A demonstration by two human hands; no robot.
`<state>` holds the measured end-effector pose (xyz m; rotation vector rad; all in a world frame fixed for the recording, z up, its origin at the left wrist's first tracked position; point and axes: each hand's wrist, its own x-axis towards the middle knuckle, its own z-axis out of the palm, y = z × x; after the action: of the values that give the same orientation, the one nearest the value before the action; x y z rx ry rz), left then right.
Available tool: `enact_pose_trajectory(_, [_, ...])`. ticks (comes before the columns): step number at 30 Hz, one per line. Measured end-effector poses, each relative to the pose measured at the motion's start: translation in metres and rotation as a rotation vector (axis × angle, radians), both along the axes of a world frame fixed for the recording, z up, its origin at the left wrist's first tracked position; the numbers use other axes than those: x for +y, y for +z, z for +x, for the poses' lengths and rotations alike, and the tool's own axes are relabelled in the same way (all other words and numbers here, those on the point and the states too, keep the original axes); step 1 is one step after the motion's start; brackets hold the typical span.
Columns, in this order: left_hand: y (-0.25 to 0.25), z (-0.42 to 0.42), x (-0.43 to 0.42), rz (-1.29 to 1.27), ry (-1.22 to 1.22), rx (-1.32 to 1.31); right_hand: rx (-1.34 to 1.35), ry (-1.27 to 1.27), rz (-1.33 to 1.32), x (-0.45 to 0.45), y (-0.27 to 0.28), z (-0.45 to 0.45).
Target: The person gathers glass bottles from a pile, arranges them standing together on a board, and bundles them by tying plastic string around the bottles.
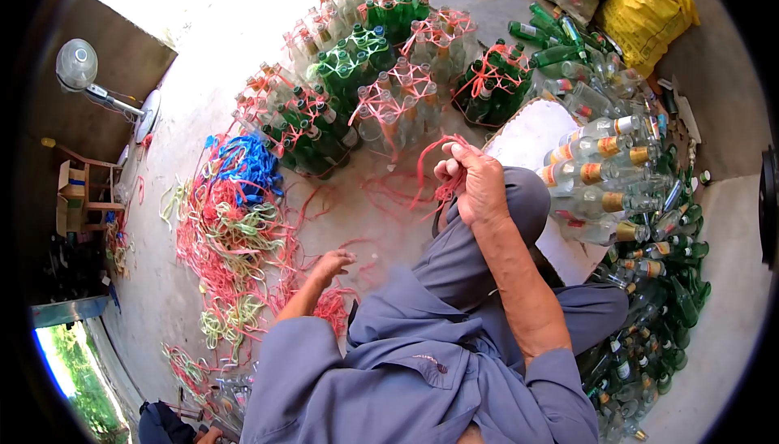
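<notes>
While right hand (479,183) clenches red strands (449,190) beside bent knee (529,204), left hand (331,266) curls loosely near tangled pile (231,243); any grip there, can't tell. Best pinch firmly, fan loops apart, keep ends off pile.

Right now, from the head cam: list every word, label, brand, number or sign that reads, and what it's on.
None legible.
Orange labels on the clear bottles at right: too small to read.
Green bottles by the yellow sack: any markings too small to read.
Red strips in the right hand: no lettering visible.
</notes>
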<state>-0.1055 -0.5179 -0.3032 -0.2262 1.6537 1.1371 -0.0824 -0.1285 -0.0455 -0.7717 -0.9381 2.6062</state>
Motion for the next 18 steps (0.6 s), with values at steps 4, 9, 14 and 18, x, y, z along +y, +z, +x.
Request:
enact_pose_trajectory(4, [-0.002,0.044,0.043,-0.037,-0.026,0.09,0.179,0.01,-0.104,0.008,0.003,-0.002])
enact_pose_trajectory(9, [-0.057,0.063,0.082,0.059,-0.243,0.143,0.296,0.055,-0.067,0.023,0.024,-0.015])
enact_pose_trajectory(14, [-0.16,0.08,0.052,0.226,-0.444,0.262,0.277,-0.004,-0.069,0.044,0.032,-0.03])
enact_pose_trajectory(18, [-0.156,0.089,0.036,0.009,-0.684,0.541,0.19,0.008,-0.084,0.047,0.023,-0.029])
